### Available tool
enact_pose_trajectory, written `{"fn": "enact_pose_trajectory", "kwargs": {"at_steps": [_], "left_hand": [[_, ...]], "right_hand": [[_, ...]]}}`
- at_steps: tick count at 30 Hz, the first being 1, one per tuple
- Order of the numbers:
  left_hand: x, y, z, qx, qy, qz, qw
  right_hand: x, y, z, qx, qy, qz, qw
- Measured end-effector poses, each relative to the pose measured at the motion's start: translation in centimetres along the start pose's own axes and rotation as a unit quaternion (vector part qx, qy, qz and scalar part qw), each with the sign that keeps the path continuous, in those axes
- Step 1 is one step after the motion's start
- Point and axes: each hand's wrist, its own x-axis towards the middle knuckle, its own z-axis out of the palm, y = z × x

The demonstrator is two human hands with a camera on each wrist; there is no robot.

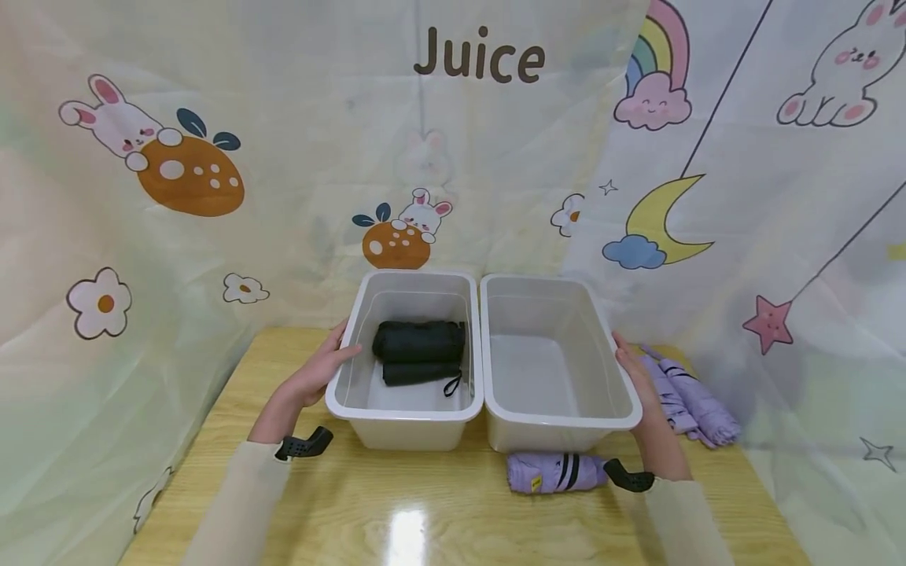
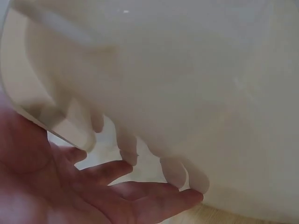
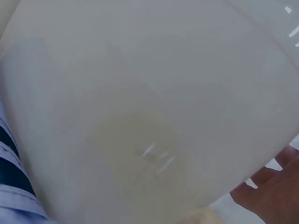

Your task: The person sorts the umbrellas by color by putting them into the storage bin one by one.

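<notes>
My left hand (image 1: 318, 376) holds the left side of a white plastic bin (image 1: 403, 414), its thumb over the rim and its fingers along the outer wall, as the left wrist view shows. Inside that bin lie what look like two black folded umbrellas (image 1: 419, 342), one with a wrist loop. A second white bin (image 1: 566, 421) stands close beside it on the right, with nothing visible inside. Against this bin's outer right side rests my right hand (image 1: 640, 381), its fingers fairly straight; its thumb is hard to make out.
One purple folded umbrella (image 1: 555, 473) lies on the wooden table (image 1: 340, 503) in front of the right bin. More purple folded umbrellas (image 1: 697, 397) lie right of my right hand. A printed cloth (image 1: 297, 157) hangs behind the bins and along both sides.
</notes>
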Motion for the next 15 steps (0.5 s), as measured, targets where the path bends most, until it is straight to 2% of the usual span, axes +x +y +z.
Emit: {"fn": "enact_pose_trajectory", "kwargs": {"at_steps": [3,7,11,12,13,15], "left_hand": [[-0.1,-0.1,0.1,-0.002,0.011,-0.002,0.9999],[-0.5,0.0,0.2,-0.003,0.029,-0.016,0.9994],[-0.6,0.0,0.3,-0.007,0.042,-0.013,0.9990],[-0.5,0.0,0.3,-0.010,0.039,-0.008,0.9992],[-0.5,0.0,0.3,-0.010,0.037,-0.003,0.9992],[-0.5,-0.1,0.2,-0.007,0.036,0.004,0.9993]], "right_hand": [[0.0,0.2,0.3,-0.005,0.008,0.002,1.0000],[0.1,0.4,0.0,-0.048,0.022,-0.002,0.9986],[0.1,0.3,-1.2,-0.116,0.082,-0.026,0.9895],[0.1,0.1,-1.7,-0.147,0.099,-0.031,0.9837],[0.1,-0.1,-2.0,-0.198,0.113,-0.037,0.9731],[0.1,-0.8,-2.9,-0.310,0.130,-0.036,0.9410]]}}
